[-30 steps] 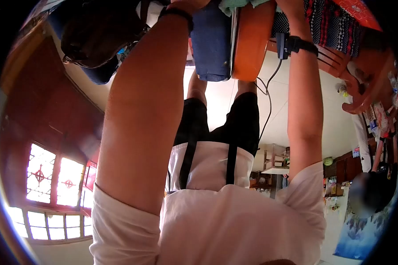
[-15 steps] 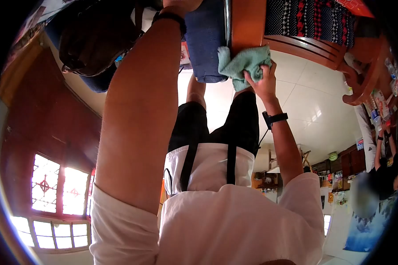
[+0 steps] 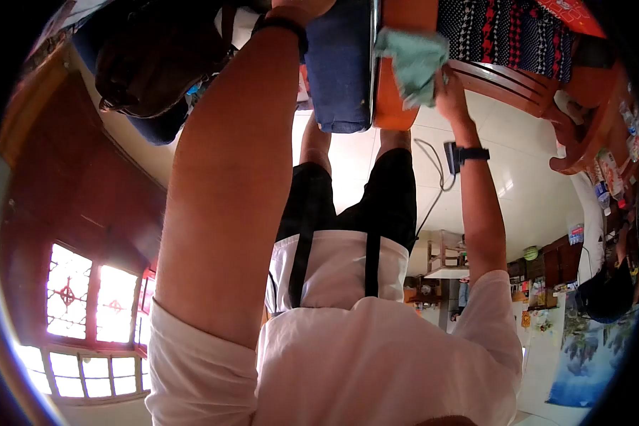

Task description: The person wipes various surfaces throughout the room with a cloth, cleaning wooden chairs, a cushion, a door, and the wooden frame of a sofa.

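Observation:
My right hand (image 3: pixel 450 96) grips a green cloth (image 3: pixel 413 60) by one side, its fingers bent around it. The cloth hangs over an orange-brown wooden surface (image 3: pixel 397 106); whether it touches the wood is hard to tell. Beside that surface, past a thin shiny strip, stands a navy fabric-covered block (image 3: pixel 339 78). My left hand (image 3: pixel 302 6) is cut off by the top edge, near the top of the navy block, and its fingers are hidden. Dark bands circle both wrists, and a cable hangs from the right one.
A wooden bench (image 3: pixel 508 82) with a patterned textile (image 3: pixel 508 35) stands to the right. Dark bags (image 3: pixel 160 67) lie at the upper left. Bottles (image 3: pixel 603 195) and packets line the right edge, where part of another person (image 3: pixel 607 295) shows. Pale floor tiles (image 3: pixel 508 135) spread between.
My right hand has moved forward and to the right with the green cloth, away from my knee and over the wood. The left arm has shifted slightly right.

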